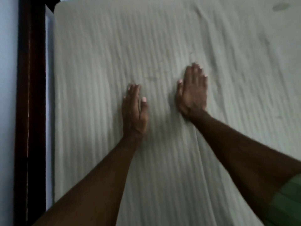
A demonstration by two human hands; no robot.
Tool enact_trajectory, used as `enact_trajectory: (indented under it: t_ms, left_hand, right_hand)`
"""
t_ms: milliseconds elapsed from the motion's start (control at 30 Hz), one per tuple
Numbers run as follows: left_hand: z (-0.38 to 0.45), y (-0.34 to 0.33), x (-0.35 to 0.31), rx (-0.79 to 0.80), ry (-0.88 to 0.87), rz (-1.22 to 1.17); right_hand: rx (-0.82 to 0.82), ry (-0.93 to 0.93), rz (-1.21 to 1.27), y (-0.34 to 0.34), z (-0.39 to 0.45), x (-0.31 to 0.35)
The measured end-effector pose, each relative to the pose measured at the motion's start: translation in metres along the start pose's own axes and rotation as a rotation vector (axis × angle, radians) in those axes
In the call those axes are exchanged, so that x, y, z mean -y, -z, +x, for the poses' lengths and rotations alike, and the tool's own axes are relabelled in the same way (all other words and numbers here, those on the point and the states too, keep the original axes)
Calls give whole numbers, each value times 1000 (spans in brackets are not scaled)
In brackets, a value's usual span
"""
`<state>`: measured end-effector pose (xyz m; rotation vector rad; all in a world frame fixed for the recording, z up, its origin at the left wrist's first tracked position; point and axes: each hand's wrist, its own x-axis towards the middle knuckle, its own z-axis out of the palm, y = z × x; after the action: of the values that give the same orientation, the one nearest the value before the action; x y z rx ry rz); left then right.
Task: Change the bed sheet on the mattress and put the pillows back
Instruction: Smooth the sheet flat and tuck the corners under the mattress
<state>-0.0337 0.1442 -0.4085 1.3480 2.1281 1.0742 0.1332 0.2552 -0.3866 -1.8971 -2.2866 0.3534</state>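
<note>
A pale grey-green striped bed sheet (101, 54) covers the mattress and fills most of the view, with soft wrinkles toward the upper right. My left hand (134, 111) lies flat on the sheet near the middle, fingers together and pointing away from me. My right hand (193, 90) rests flat on the sheet just to its right and a little farther up, palm down. Neither hand holds anything. No pillows are in view.
A dark wooden bed frame (31, 95) runs down the left side, with a pale wall (8, 79) beyond it. A narrow gap shows between the frame and the mattress edge. A green sleeve (288, 203) shows at the lower right.
</note>
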Motion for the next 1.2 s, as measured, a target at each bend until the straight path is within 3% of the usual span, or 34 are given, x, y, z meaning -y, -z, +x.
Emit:
enact_trajectory:
  t_ms: [133, 200, 300, 433, 500, 567, 667, 767, 900, 967, 1100, 1200]
  left_hand:
    - [-42, -8, -9, -69, 171, -144]
    - [-55, -2, -7, -58, 158, -64]
    - [-68, 8, 5, 14, 39, 137]
    - [-71, 4, 6, 97, 50, 416]
    - [-72, -1, -6, 92, 95, 501]
    - [-77, -7, -23, 103, 109, 414]
    - [-114, -17, -46, 209, -7, 83]
    - [-172, -9, -46, 207, -12, 84]
    - [-240, -1, -40, 226, -39, 464]
    - [-253, -6, -46, 242, -10, 536]
    - [-260, -20, -70, 241, 147, 315]
    - [-281, -32, -93, 200, 186, 61]
  right_hand:
    - [211, 468, 61, -32, -108, 63]
    - [264, 569, 3, -35, -151, 68]
    - [204, 427, 9, -22, -148, 23]
    - [22, -24, -115, 7, -127, -80]
    - [3, -179, -128, 14, -129, -93]
    - [9, -130, -33, 12, -136, -66]
    - [157, 213, 80, -8, -187, -7]
    - [265, 378, 39, -17, -251, 9]
    - [252, 206, -10, 5, -263, -70]
    - [221, 107, -65, 23, -267, -114]
    - [207, -70, -52, 39, -275, -136]
    - [239, 104, 6, 26, -308, -94]
